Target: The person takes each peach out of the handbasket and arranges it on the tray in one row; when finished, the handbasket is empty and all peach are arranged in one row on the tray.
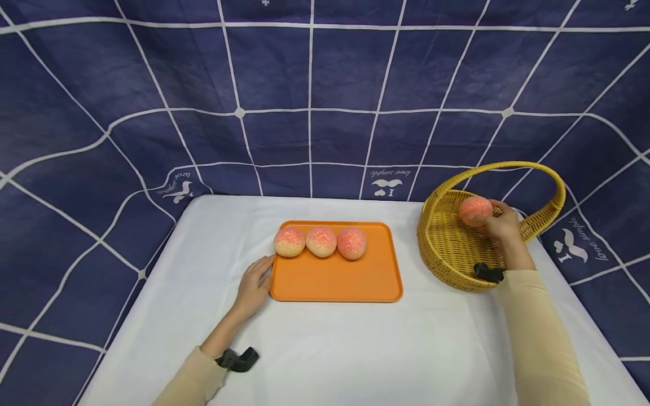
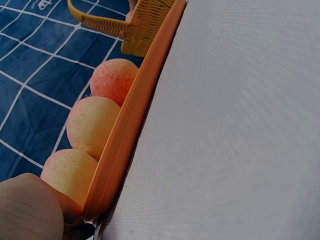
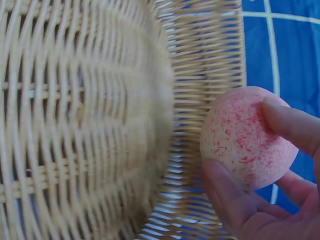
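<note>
Three pink-and-cream peaches stand in a row along the far side of an orange tray: a left peach, a middle peach and a right peach. My left hand touches the left edge of the tray, near the left peach. On the right, my right hand grips another peach between thumb and fingers. That peach is over the inside of a yellow wicker basket, near its far right wall. In the right wrist view the woven wall lies beside the peach.
The basket's tall arched handle rises over its far side, close to my right hand. A white cloth covers the table. Behind and at both sides hangs a dark blue curtain with white lines.
</note>
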Demonstrator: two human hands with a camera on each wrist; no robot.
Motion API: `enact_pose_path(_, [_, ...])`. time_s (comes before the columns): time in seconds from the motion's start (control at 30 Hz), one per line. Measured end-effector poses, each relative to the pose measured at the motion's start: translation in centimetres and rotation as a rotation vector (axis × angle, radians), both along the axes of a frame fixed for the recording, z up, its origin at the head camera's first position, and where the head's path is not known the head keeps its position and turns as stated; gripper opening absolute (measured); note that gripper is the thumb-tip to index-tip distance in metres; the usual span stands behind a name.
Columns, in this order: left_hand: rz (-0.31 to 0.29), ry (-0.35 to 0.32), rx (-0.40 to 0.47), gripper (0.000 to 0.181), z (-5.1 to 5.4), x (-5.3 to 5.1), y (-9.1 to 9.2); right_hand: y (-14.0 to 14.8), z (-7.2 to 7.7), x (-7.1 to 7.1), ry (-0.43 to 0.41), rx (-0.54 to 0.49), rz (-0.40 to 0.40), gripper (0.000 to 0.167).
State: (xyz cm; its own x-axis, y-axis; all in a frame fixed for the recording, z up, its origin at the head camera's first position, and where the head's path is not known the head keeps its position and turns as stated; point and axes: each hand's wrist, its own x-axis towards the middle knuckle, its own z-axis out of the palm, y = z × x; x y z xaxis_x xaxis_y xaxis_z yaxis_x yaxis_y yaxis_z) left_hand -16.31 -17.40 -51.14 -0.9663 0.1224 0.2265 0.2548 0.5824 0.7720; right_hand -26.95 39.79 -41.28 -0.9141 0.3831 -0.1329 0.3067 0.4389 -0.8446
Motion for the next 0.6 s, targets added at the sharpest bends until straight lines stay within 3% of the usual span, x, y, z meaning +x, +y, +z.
enact_pose_path(0.27, [-0.001, -0.046, 0.004, 0.047, 0.4, -0.1, 0.0, -0.9, 2.7, 1.4, 0.051, 0.115, 0.04, 0.079])
enact_pose_path(0.6, [-0.005, -0.033, 0.007, 0.046, 0.3, 0.1, 0.0, -2.4, 4.9, 4.7, 0.029, 0.117, 0.064, 0.089])
